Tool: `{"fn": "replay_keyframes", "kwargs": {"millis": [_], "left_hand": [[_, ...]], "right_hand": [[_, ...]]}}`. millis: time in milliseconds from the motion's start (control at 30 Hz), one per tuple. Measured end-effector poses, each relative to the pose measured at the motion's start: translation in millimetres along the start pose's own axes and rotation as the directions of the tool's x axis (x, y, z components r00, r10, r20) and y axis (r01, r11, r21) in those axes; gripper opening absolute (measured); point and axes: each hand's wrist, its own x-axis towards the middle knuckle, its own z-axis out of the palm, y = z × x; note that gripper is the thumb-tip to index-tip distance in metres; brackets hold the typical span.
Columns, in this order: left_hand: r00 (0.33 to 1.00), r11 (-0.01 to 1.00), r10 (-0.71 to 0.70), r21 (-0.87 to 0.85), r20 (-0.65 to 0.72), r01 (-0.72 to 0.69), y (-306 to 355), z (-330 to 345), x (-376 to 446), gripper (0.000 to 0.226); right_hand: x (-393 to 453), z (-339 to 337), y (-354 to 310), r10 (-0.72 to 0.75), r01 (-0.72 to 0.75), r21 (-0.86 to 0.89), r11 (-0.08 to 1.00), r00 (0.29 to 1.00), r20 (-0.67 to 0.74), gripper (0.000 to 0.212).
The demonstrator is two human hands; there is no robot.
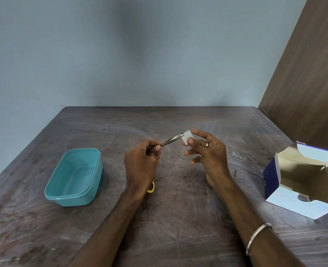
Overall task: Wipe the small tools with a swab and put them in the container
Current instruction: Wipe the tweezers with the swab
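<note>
On the scuffed dark wooden table (178, 218), an opened cardboard swab box (301, 182) sits right, a rounded teal plastic container (74, 178) left. Above, the left hand (142, 162) grips slim metal tweezers (171, 140); the right hand (207, 153) pinches a white square swab (187, 137) at their tip.

Plain indoor room, bare blue-grey wall (120, 54), scuffed dark wooden desk (178, 218), brown wooden panel (309, 74) at right, kind of room unclear
</note>
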Motion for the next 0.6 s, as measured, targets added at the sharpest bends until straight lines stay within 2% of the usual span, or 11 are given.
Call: {"fn": "replay_keyframes", "kwargs": {"millis": [100,233,333,433,533,600], "left_hand": [[1.0,1.0,0.006,-0.011,-0.013,-0.006,2.3,-1.7,0.5,0.012],[1.0,1.0,0.018,-0.025,0.017,-0.017,2.7,-1.2,-0.4,0.014],[0.999,0.999,0.017,-0.03,0.044,-0.016,1.2,0.0,-1.0,0.012],[0.999,1.0,0.001,-0.03,0.039,0.0,3.6,-0.9,-1.8,0.012],[0.997,0.995,-0.06,-0.081,0.052,0.064,6.2,-2.6,-1.2,0.013],[0.99,0.985,-0.107,-0.125,0.092,0.118,7.3,-3.3,-1.0,0.013]], "right_hand": [[-1.3,2.4,1.8,0.015,-0.015,-0.021,1.0,1.0,0.0,0.018],[-5.2,7.2,-0.6,0.003,-0.003,0.033,0.999,1.0,0.005,0.01],[-8.8,9.9,-3.0,-0.021,0.014,0.094,0.996,0.997,0.076,0.012],[-9.0,9.0,-4.2,0.005,-0.028,0.143,0.989,0.987,0.162,0.017],[-7.6,5.7,-3.5,0.027,-0.069,0.174,0.982,0.973,0.231,0.027],[-7.1,4.9,-2.7,0.003,-0.044,0.178,0.983,0.974,0.228,0.028]]}}
